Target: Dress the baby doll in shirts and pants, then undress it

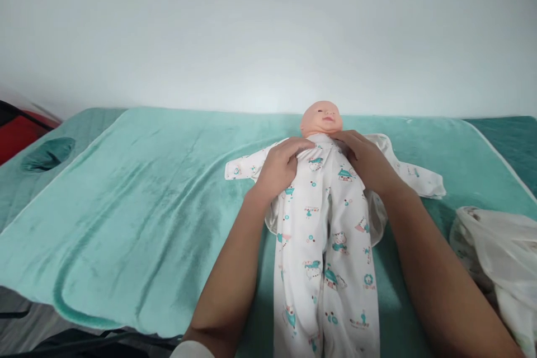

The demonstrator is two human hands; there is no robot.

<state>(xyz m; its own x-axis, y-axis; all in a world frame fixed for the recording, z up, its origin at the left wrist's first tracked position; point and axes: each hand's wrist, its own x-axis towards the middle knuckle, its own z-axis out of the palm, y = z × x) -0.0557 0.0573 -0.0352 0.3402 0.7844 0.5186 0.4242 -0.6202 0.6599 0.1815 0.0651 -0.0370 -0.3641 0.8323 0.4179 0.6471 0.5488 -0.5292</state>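
A baby doll (321, 117) lies on its back, its bare head towards the wall. White printed baby trousers (312, 224) cover its front from just below the neck down, the legs stretching towards me. Under them is a white printed baby top (419, 178) with its sleeves spread to both sides. My left hand (282, 163) is closed on the left side of the trousers near the waistband, fingers bent over the cloth. On the other side, my right hand (364, 158) grips the upper edge, its fingertips close to the doll's neck. The doll's body is hidden under the clothes.
A green plush blanket (138, 196) with some creases covers the padded bed. Crumpled white cloth (499, 251) lies at the right, beside my right forearm. A face hole (48, 155) shows at the bed's left end. The white wall (251, 33) stands behind.
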